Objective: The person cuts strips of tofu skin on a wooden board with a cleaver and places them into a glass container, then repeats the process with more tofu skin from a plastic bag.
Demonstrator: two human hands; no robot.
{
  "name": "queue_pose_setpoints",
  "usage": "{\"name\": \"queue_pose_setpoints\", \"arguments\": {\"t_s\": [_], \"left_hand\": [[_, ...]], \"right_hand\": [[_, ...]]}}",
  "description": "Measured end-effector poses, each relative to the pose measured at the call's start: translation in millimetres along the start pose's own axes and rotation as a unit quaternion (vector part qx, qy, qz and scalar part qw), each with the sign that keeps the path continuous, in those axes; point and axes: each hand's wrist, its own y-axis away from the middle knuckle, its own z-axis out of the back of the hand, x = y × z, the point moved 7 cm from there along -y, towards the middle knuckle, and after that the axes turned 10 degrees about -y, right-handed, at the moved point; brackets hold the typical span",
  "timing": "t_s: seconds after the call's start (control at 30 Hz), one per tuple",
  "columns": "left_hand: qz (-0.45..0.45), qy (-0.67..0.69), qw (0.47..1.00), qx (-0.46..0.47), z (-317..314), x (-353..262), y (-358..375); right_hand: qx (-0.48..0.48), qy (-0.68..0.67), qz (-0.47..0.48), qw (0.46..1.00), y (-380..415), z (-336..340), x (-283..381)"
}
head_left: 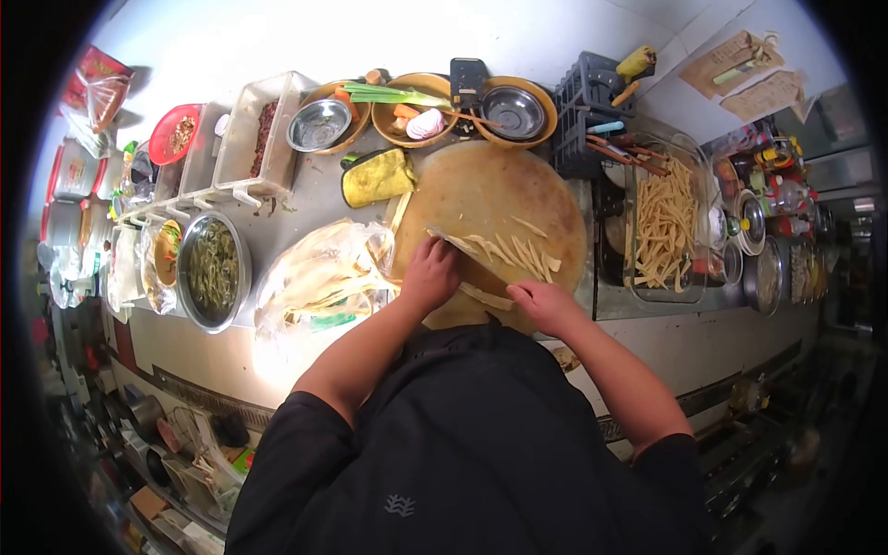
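A round wooden cutting board (481, 190) lies on the steel counter in front of me. Pale yellow strips (518, 250) are spread on its near half. My left hand (430, 275) presses down on an uncut pale piece at the board's near left edge. My right hand (546, 305) is closed on the handle of a knife (472, 254). The blade runs diagonally from that hand up and left, close past my left fingers. Another pale piece (486, 296) lies between my hands.
A plastic bag of pale stalks (324, 277) sits left of the board, and beside it a metal bowl of green vegetables (213, 268). A glass tray of cut strips (664, 222) stands to the right. A yellow cloth (375, 176), bowls (513, 111) and a black crate (592, 111) line the back.
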Motion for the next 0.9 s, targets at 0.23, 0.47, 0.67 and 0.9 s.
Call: {"name": "queue_pose_setpoints", "arguments": {"t_s": [0.23, 0.47, 0.67, 0.9], "left_hand": [[-0.001, 0.010, 1.000, 0.003, 0.6, 3.0, -0.7], [0.012, 0.021, 1.000, 0.015, -0.7, 5.6, 0.6], [-0.003, 0.039, 0.999, 0.009, 0.3, 7.7, -3.1], [-0.072, 0.116, 0.986, 0.091, -25.8, -20.6, -37.7]], "right_hand": [[-0.004, -0.022, 0.024, 0.999, 2.6, -0.6, 12.9], [-0.002, 0.009, 0.008, 1.000, -5.7, -14.3, 9.2], [-0.020, -0.019, 0.000, 1.000, -5.2, -16.4, 6.4], [-0.184, -0.116, -0.080, 0.973, 65.5, 4.4, -57.2]]}}
